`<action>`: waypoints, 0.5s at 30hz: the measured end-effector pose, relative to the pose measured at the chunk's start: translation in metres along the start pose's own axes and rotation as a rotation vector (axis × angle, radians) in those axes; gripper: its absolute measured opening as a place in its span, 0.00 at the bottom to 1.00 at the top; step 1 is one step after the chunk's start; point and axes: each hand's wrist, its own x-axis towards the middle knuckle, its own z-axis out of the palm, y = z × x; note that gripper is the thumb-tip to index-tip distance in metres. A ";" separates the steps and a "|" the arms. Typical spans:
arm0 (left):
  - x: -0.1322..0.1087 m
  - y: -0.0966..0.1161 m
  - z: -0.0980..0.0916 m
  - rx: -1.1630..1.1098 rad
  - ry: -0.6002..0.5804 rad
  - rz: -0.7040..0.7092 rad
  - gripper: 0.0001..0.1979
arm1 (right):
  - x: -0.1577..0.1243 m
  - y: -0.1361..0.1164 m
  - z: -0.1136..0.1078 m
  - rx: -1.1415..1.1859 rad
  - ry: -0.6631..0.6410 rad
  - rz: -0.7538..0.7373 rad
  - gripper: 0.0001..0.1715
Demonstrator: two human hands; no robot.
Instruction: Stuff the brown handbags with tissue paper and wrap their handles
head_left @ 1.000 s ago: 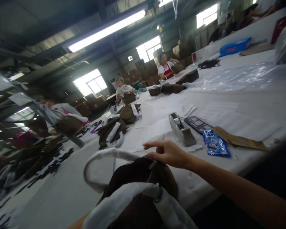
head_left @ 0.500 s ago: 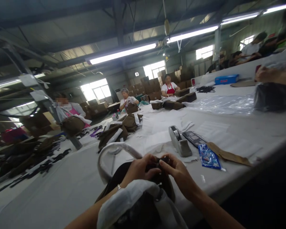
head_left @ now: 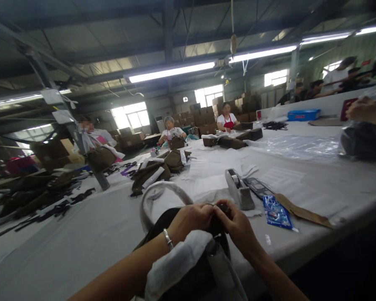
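A dark brown handbag [head_left: 188,276] stands close in front of me. White wrapping [head_left: 175,261] covers its near handle, and the far handle [head_left: 146,205], also wrapped in white, arches up behind. My left hand [head_left: 191,219], a bracelet at its wrist, reaches across the bag's top with fingers closed at the right end. Facing it, my right hand [head_left: 235,221] pinches with thumb and fingers. Between the fingertips is a small dark piece [head_left: 224,209] at the bag's end; its exact kind is hidden by the fingers. Both hands almost touch each other there.
Beyond my right hand are a grey tape dispenser [head_left: 240,190], a dark phone-like device [head_left: 257,186], a blue packet [head_left: 277,212] and a brown strip [head_left: 302,210]. Brown bags [head_left: 153,173] lie farther off on the white table [head_left: 65,246]. A metal post [head_left: 97,171] rises at left. Co-workers stand around.
The view has shifted a little. My left hand has turned, its fingers now closed tighter beside the right fingertips. A co-worker at right has moved the plastic-wrapped dark item slightly.
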 end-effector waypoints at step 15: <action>-0.131 -0.055 -0.068 0.465 -0.019 0.207 0.15 | 0.024 0.027 -0.024 0.193 0.158 0.187 0.27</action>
